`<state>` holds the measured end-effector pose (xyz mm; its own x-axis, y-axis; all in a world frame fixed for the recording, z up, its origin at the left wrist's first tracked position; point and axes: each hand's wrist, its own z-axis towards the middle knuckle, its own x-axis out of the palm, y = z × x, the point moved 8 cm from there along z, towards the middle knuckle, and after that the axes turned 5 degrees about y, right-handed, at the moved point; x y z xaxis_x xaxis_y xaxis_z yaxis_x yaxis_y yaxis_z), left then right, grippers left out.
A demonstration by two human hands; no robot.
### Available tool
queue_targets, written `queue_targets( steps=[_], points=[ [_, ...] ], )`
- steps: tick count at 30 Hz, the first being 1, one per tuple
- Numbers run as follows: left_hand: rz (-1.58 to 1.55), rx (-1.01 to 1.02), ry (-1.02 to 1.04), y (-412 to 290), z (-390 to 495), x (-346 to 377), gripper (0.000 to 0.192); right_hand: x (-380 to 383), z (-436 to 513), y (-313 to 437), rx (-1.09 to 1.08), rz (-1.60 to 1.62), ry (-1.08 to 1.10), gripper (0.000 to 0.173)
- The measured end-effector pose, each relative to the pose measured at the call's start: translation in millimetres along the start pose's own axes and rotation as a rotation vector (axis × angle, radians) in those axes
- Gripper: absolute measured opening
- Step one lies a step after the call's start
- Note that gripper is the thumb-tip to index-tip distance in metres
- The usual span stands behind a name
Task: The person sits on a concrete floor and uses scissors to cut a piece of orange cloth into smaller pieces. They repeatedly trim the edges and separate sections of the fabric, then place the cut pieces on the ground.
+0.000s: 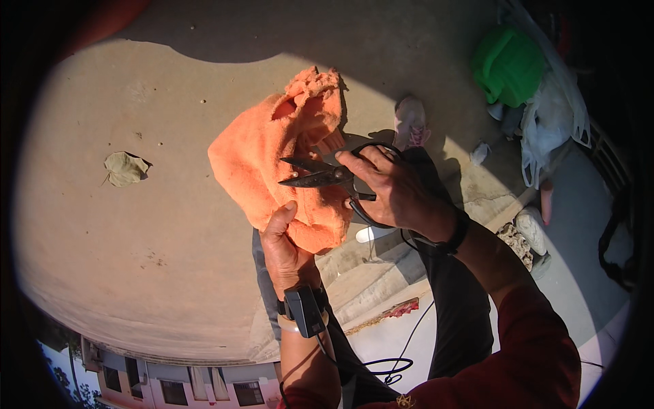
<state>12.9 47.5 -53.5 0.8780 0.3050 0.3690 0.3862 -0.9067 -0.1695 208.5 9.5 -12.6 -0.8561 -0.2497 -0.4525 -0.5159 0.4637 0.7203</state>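
Note:
An orange fuzzy knit garment (255, 153) hangs in front of me, with a torn or cut, ragged upper edge and openings in its cloth. My left hand (286, 250) grips its lower part, the thumb lying on top of the fabric. In my right hand (396, 189) is a pair of black-handled scissors (327, 176), fingers through the loops. The dark blades are spread apart and point left across the garment. A small round bead or button shows between them. Whether any cloth lies between the blades cannot be seen clearly.
A dry leaf (125, 168) lies on the concrete ground (127, 225). To the right are a green plastic container (508, 66), a white plastic bag (549, 115) and stones (516, 243). A cable (393, 365) runs from my left wrist device (305, 310). My shoe (410, 122) is beyond the scissors.

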Motion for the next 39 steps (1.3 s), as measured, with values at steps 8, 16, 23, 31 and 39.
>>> queue_targets(
  steps=[8,16,23,31,39],
  points=[
    [-0.026,-0.067,0.037,2,1,3,0.066,10,4,3,-0.040,-0.014,-0.019,0.073],
    [-0.145,-0.085,0.014,5,-3,6,0.061,0,8,6,-0.093,-0.165,-0.055,0.073],
    [-0.025,-0.111,-0.048,9,-8,6,0.060,-2,13,20,-0.149,-0.259,-0.033,0.073],
    [-0.080,-0.035,-0.039,3,-4,4,0.064,-4,15,13,-0.087,-0.258,0.038,0.081],
    [-0.066,-0.077,-0.055,4,-2,-2,0.064,2,15,15,-0.086,-0.209,0.144,0.079]
  ],
)
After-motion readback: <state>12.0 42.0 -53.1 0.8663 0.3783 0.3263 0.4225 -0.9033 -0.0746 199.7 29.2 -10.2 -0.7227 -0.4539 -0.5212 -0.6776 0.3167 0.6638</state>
